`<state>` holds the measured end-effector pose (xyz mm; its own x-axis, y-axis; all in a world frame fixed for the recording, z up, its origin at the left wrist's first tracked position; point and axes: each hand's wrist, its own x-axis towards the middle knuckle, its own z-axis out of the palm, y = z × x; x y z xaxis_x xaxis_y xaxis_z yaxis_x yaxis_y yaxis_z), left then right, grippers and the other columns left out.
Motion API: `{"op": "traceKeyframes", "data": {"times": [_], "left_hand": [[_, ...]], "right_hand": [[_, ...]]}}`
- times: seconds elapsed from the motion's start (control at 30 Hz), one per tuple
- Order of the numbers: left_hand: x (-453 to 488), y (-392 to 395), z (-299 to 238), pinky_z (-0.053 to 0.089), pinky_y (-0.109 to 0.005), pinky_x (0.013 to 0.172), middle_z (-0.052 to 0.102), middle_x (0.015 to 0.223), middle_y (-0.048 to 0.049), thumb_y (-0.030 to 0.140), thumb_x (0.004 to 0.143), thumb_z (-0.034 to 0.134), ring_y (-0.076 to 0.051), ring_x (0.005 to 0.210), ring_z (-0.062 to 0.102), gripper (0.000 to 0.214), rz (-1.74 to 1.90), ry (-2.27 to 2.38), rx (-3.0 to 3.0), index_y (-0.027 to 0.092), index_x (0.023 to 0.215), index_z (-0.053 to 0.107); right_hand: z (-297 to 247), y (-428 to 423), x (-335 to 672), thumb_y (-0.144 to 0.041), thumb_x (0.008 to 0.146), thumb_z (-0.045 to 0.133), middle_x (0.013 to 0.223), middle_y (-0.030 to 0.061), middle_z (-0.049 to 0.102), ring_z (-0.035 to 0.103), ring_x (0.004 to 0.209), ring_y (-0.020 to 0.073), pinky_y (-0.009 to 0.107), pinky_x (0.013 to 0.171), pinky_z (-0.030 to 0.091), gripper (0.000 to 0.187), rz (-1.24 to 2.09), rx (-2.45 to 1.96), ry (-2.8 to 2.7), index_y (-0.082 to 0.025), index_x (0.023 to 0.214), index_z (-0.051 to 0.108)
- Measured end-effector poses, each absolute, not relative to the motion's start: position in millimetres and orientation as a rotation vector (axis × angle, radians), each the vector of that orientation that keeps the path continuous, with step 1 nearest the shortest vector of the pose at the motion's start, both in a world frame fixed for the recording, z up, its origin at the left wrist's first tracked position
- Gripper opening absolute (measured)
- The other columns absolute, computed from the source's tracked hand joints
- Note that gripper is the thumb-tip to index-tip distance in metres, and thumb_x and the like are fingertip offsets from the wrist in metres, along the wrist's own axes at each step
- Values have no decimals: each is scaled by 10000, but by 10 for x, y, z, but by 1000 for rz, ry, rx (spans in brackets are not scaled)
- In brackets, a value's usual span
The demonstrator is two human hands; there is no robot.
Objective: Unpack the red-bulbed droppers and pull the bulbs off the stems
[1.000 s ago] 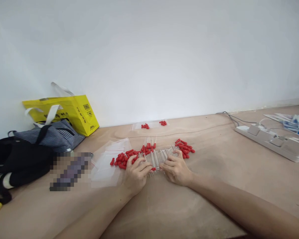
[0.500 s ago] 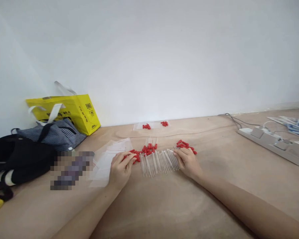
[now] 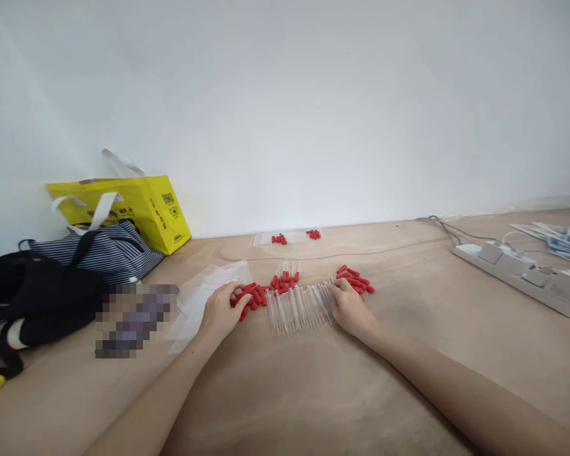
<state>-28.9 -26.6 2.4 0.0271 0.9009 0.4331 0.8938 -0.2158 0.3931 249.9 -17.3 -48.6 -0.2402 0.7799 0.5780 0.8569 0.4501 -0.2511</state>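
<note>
A row of clear plastic tubes (image 3: 298, 306) lies on the wooden table (image 3: 313, 392) between my hands. My left hand (image 3: 221, 311) rests with curled fingers on a pile of small red caps (image 3: 253, 295) at the row's left end. My right hand (image 3: 348, 307) is at the row's right end, fingers bent against the tubes, beside another heap of red caps (image 3: 356, 279). More red caps (image 3: 285, 279) and a few tubes lie just behind the row. What either hand pinches, if anything, is hidden.
Clear zip bags (image 3: 204, 292) lie left of my left hand. A yellow shopping bag (image 3: 137, 209), a striped bag (image 3: 102, 253) and a black bag (image 3: 33, 304) sit at the left. A bag with red caps (image 3: 292, 237) is by the wall. A power strip (image 3: 522, 275) with cables is right.
My hands have moved apart from the middle of the tube row to its two ends. The left hand has shifted onto the left pile of red caps.
</note>
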Motion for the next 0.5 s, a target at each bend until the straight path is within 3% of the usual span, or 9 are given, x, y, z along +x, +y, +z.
{"op": "traceKeyframes", "data": {"times": [0.3,0.43,0.5], "left_hand": [[-278,-193,107,424,-316,761,634,893,-61,377,757,434,-212,850,554,279,1018,2072,2339,182,872,598],[-9,-22,223,388,-321,810,634,845,-45,341,753,444,-209,879,536,231,762,2017,2515,212,769,635],[192,107,275,392,-321,787,629,860,-42,402,734,468,-218,918,523,246,572,2095,2460,237,774,646]], "right_hand": [[-311,-295,2499,-192,820,399,724,39,561,510,704,147,267,634,292,204,-273,-1408,-2044,-192,789,600],[-251,-286,2576,-251,832,394,725,37,598,513,710,147,288,649,238,240,-345,-1431,-1926,-196,744,611],[-242,-271,2626,-269,833,395,744,34,610,515,710,143,288,644,219,254,-348,-1428,-1871,-196,732,616]]}}
